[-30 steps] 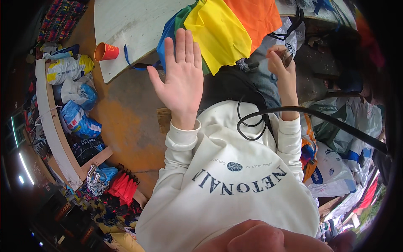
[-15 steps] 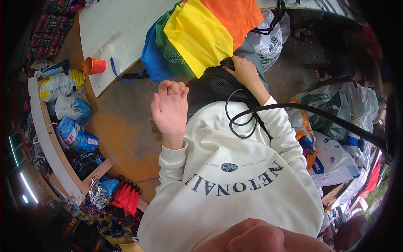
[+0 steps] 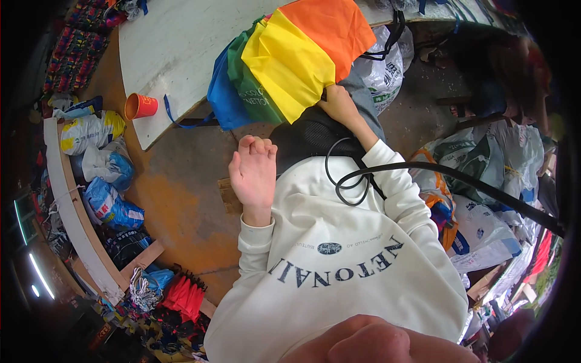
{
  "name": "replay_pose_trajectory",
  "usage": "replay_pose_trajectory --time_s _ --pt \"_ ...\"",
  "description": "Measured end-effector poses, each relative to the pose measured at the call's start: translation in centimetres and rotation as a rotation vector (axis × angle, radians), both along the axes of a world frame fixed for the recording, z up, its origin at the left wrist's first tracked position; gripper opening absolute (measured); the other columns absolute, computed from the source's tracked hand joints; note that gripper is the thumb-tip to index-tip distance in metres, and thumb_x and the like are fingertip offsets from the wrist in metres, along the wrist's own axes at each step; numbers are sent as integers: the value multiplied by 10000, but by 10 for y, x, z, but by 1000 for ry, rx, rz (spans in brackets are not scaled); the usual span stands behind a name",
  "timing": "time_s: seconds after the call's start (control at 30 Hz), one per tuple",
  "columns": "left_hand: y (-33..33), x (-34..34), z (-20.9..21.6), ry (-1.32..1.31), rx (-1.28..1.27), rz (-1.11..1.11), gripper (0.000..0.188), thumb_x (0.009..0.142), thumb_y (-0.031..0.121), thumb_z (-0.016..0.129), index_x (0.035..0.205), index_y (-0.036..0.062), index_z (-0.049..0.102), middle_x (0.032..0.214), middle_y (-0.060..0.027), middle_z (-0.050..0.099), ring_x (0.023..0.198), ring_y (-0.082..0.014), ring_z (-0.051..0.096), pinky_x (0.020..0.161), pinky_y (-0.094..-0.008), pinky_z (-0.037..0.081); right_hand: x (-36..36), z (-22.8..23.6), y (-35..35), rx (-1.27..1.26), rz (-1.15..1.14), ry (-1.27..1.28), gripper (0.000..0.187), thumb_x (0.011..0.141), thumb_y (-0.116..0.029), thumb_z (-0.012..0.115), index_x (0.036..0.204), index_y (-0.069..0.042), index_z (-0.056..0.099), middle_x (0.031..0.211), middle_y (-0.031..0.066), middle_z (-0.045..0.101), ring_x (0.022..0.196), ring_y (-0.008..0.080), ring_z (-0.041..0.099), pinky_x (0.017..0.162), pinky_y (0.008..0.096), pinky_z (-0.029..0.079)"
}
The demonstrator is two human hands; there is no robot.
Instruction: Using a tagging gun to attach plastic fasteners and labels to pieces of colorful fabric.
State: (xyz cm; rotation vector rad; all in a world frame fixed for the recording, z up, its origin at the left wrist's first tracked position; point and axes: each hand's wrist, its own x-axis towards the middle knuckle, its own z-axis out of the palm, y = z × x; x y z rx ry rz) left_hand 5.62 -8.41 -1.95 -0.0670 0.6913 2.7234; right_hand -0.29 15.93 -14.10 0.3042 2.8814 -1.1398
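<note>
A rainbow umbrella (image 3: 287,60), its loose cloth in blue, green, yellow and orange panels, spreads over the table edge and my lap. My right hand (image 3: 340,106) is closed at the lower edge of the yellow panel. Its fingertips are partly tucked under the cloth, so the part they grip is hidden. My left hand (image 3: 254,175) is raised apart from the umbrella, palm up. Its fingers bend loosely and nothing lies in them. Between the hands, black mesh fabric (image 3: 315,134) covers my lap. A dark blue strap (image 3: 181,124) hangs beside the blue panel.
A red paper cup (image 3: 140,106) stands at the corner of the white table (image 3: 163,54). Filled plastic bags (image 3: 109,199) line the left, with folded red umbrellas (image 3: 183,296) below. More bags (image 3: 484,230) crowd the right. A black cable (image 3: 460,172) crosses my right arm.
My right hand has shifted slightly, and the yellow cloth now covers the black part that showed at its fingers. My left hand keeps its pose. The whole view has shifted a little.
</note>
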Motion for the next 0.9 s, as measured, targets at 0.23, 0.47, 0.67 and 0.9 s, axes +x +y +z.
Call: replay_pose_trajectory --time_s 0.23,0.47,0.67,0.9 --pt "2 1 2 -17 -57 16 313 950 336 513 1111 71 553 917 -38 471 924 -198 424 927 -363 338 -10 7 6 -143 -20 125 272 782 -165 679 911 68 627 873 277 653 864 431 637 756 490 510" --pt "3 1 1 2 -42 0 314 949 338 522 1107 69 560 920 -44 495 934 -198 447 932 -363 349 -33 83 26 -93 -75 191 269 814 -170 666 985 37 644 869 265 651 850 403 650 712 434 504" --pt "8 1 -6 60 -1 -83 351 956 336 507 1175 63 540 1000 -52 523 999 -207 463 957 -370 351 -9 92 43 -182 -13 40 311 870 -229 654 1070 8 663 877 226 683 818 347 685 709 379 515" --pt "13 0 -21 80 -121 -106 451 990 334 441 1333 43 474 1256 -97 557 1158 -237 508 1020 -400 383 12 65 47 -370 -12 50 489 843 -423 699 1018 32 671 897 196 699 830 281 690 734 364 514"
